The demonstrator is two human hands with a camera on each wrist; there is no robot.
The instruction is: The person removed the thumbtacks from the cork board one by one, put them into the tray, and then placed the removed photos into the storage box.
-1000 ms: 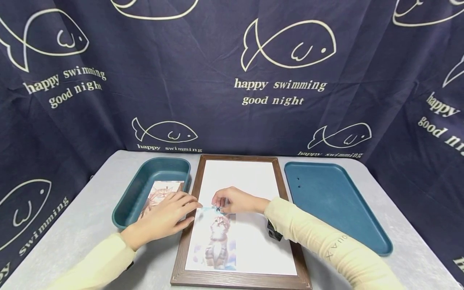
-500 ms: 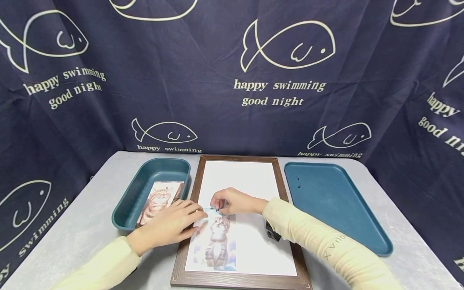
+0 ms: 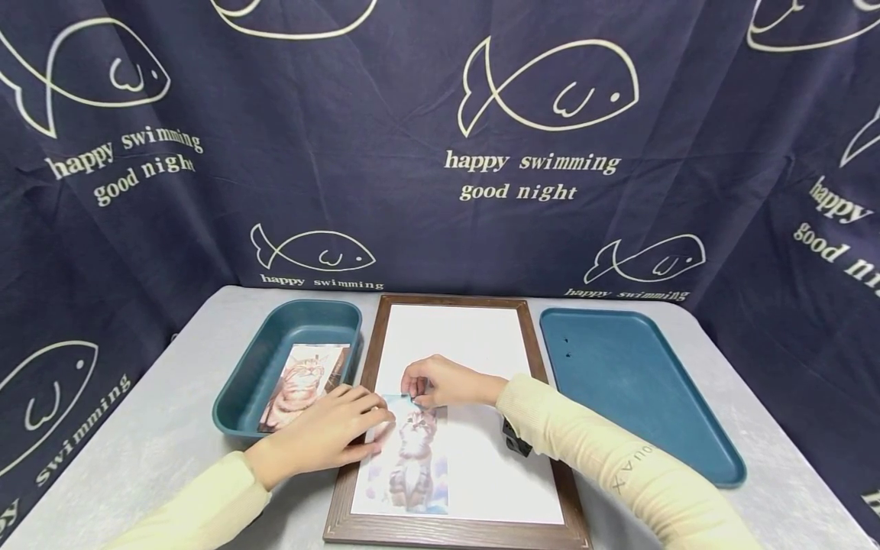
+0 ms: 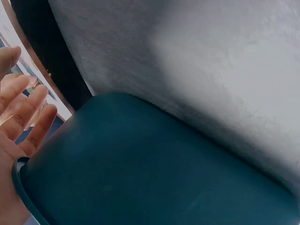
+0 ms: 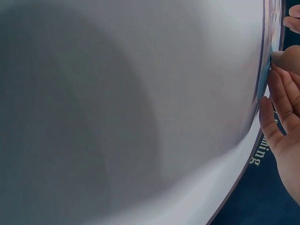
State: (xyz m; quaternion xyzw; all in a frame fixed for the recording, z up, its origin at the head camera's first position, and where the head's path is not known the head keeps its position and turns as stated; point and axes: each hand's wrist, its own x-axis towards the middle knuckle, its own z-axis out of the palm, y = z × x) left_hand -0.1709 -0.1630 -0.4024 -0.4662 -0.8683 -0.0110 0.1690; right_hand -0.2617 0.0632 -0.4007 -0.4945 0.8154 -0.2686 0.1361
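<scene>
A cat picture (image 3: pixel 412 473) lies on the lower left of a white board (image 3: pixel 481 344) with a brown frame (image 3: pixel 454 530). My right hand (image 3: pixel 450 382) pinches a small dark piece (image 3: pixel 412 398) between thumb and fingers at the picture's top edge; the fingers partly hide it. My left hand (image 3: pixel 323 431) reaches over the frame's left side, its outstretched fingertips resting on the picture's upper left. In the left wrist view the left hand (image 4: pixel 21 112) has its fingers spread; the right wrist view catches the right hand (image 5: pixel 288 103) at the board's edge.
Left of the frame stands a deep teal bin (image 3: pixel 247 367) with another cat picture (image 3: pixel 299 386) leaning in it, partly behind the left hand. On the right lies a flat teal tray (image 3: pixel 632 389) holding two small dark pieces (image 3: pixel 567 354). A dark fish-print curtain (image 3: pixel 412 229) hangs behind.
My left hand has moved a little right and down, from the picture's top left corner further onto the picture. The right hand stays almost in place, and its fingers cover more of the dark piece.
</scene>
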